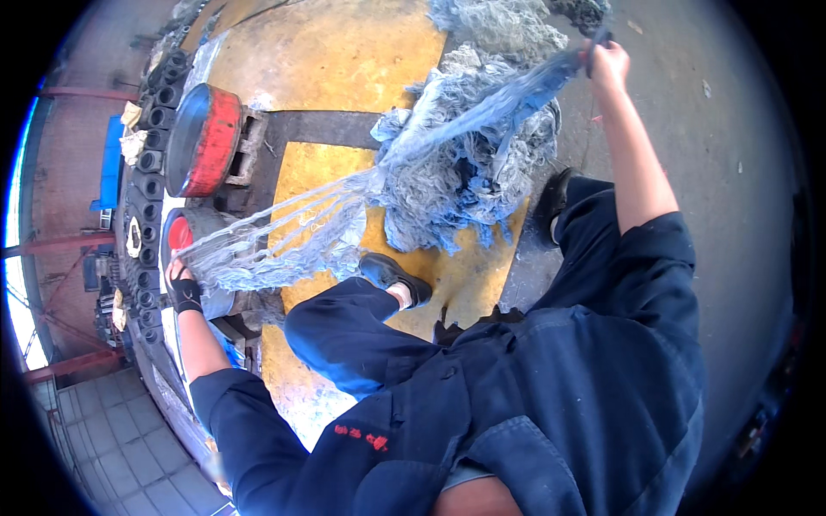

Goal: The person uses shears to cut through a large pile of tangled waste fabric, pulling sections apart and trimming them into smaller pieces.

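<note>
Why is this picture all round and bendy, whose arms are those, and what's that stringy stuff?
There's no robot here, just a person wearing cameras on their head. This picture comes from the left one, looking down. Its very wide lens bends straight edges, so everything looks curvy.

The dark sleeves and arms are the person's own. The left hand, with a black band around it, is on the picture's left. The right hand is up at the top right. Both hold grey-blue strands, stretched out between them.

More tangled stuff sits in a big pile, partly on the yellow floor. By the left side stands a red tub. And that black shoe is on the person's foot!
</note>
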A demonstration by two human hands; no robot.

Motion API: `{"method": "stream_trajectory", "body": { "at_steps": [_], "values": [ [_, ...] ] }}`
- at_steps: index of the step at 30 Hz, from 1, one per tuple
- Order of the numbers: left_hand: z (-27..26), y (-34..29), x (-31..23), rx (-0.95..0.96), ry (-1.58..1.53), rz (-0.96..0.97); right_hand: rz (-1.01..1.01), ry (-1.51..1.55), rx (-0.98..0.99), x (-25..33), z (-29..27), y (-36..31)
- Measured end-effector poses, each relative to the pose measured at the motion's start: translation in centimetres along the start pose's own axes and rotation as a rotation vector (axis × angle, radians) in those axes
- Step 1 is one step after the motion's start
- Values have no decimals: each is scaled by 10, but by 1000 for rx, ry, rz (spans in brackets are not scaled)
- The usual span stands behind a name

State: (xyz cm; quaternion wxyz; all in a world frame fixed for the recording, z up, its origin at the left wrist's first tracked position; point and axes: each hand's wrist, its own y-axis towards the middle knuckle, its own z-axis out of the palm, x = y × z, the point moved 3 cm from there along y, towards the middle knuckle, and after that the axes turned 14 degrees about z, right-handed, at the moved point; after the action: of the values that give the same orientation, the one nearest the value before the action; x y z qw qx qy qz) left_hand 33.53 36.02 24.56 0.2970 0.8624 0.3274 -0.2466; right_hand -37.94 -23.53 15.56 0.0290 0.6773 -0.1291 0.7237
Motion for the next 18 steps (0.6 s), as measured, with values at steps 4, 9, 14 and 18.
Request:
{"method": "stream_trajectory", "body": {
  "at_steps": [4,9,14,18],
  "values": [
    [-37,8,101,-214,42,-460,194,522,-355,-39,-86,64],
    [-16,32,160,-271,1,-608,308,651,-586,-69,-143,70],
    [90,40,169,-71,-176,-607,127,525,-396,-39,-115,61],
    [178,38,150,89,-298,-635,-14,435,-293,-6,-100,50]
  ]
}}
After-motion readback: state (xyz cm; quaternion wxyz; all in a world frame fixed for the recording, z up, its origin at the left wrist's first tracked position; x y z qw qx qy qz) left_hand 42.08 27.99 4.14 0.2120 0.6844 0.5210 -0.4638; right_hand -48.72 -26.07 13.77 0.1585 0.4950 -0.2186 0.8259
